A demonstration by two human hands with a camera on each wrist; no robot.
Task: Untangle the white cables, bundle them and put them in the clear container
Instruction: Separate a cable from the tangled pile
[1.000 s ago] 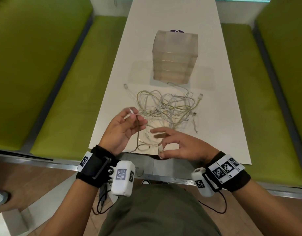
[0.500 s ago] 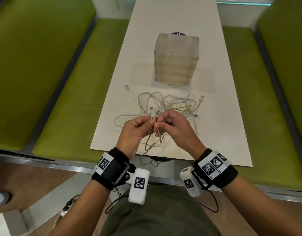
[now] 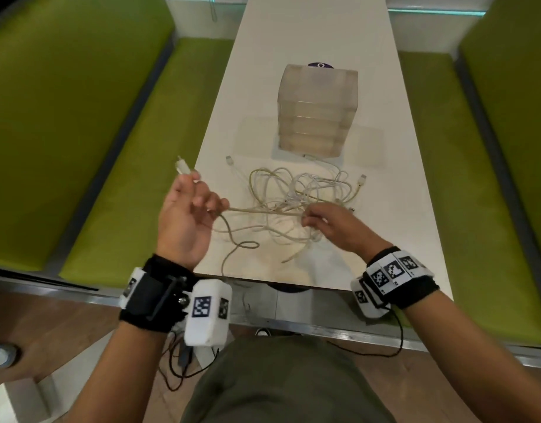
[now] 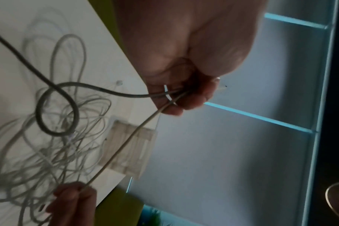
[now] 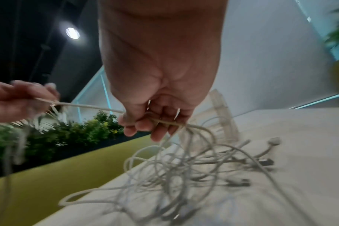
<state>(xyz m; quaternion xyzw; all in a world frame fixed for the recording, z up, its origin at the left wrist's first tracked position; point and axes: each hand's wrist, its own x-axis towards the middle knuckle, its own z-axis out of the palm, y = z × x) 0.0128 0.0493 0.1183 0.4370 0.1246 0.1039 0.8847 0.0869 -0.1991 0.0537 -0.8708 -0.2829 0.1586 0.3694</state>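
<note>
White table (image 3: 385,209); curled fingers (image 3: 309,215) hide the gripped cable (image 3: 263,210).

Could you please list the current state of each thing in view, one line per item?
left hand: raised, gripping one cable near its plug end
right hand: pinching the same cable at the tangle
held cable: stretched between the hands
cable tangle: still knotted, on the table
clear container: upright, no cables visible inside
</note>
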